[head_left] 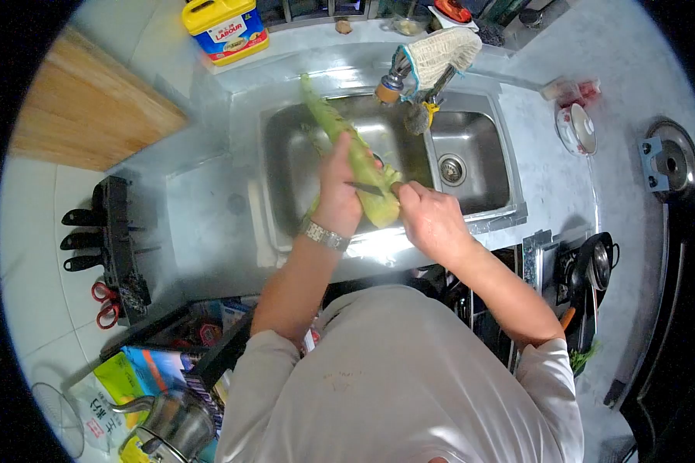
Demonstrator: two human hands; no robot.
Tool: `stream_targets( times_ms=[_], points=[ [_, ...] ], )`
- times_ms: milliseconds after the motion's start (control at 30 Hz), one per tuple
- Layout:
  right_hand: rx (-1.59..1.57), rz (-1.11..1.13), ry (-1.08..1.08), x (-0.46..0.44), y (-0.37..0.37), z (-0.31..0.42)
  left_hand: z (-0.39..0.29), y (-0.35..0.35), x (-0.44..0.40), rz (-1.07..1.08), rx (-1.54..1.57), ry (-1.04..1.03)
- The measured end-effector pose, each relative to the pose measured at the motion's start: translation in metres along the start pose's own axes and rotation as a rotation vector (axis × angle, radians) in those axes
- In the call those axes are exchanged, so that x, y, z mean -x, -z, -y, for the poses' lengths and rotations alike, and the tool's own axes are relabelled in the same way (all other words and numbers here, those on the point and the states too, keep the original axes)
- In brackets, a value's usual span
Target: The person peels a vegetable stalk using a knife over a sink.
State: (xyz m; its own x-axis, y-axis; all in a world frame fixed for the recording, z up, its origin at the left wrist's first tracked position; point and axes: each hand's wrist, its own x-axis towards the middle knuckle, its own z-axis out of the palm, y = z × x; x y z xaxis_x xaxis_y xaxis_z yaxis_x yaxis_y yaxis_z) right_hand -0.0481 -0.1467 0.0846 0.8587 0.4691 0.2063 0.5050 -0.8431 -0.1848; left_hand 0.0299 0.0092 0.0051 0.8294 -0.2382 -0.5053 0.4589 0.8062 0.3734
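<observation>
A long, tapering pale-green celtuce stem (378,207) slants over the left basin of the steel sink (286,147), its thick end towards me. My left hand (340,189) is wrapped round its middle, with a metal-band watch on the wrist. In my right hand (432,218) is a knife (367,187), its dark blade lying across the stem near the thick end. Much of the knife's handle is hidden by my fingers. Strips of green peel hang beside the stem, near the blade.
A faucet (394,81) with a cloth (444,55) over it stands behind the sink. A yellow jug (225,31) is at the back left. Knives and red scissors (106,303) hang in a rack at left. A floral pot (576,130) sits right.
</observation>
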Motion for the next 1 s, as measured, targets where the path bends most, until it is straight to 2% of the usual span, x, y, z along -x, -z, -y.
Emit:
stream_targets(
  times_ms=[100,167,300,367,567,700,767,867,1000],
  points=[
    [-0.041,0.024,-0.05,-0.002,-0.002,0.001,-0.001,-0.001,0.003,0.031,0.055,0.012],
    [-0.018,0.016,0.059,-0.005,0.003,-0.004,-0.003,0.003,0.002,0.05,-0.015,0.038],
    [-0.016,0.063,0.113,-0.01,0.003,-0.01,-0.002,0.006,-0.001,0.019,-0.01,0.056],
    [-0.065,0.073,0.005,-0.011,-0.003,-0.006,-0.001,0.007,-0.002,0.091,0.106,0.047],
    [-0.272,0.04,-0.143,-0.006,-0.014,0.009,-0.006,0.002,0.007,0.016,0.017,0.006],
    [-0.255,0.04,-0.153,-0.006,-0.013,0.011,-0.007,0.004,0.007,-0.009,0.02,0.0],
    [-0.177,-0.033,-0.066,-0.012,0.002,0.015,-0.007,0.006,0.006,0.034,0.064,0.014],
    [-0.126,-0.001,0.022,-0.012,0.004,0.01,-0.008,0.009,0.003,0.06,0.066,0.069],
    [-0.238,-0.08,-0.071,-0.02,-0.009,0.009,-0.006,0.006,0.008,0.038,0.039,0.007]
  ],
)
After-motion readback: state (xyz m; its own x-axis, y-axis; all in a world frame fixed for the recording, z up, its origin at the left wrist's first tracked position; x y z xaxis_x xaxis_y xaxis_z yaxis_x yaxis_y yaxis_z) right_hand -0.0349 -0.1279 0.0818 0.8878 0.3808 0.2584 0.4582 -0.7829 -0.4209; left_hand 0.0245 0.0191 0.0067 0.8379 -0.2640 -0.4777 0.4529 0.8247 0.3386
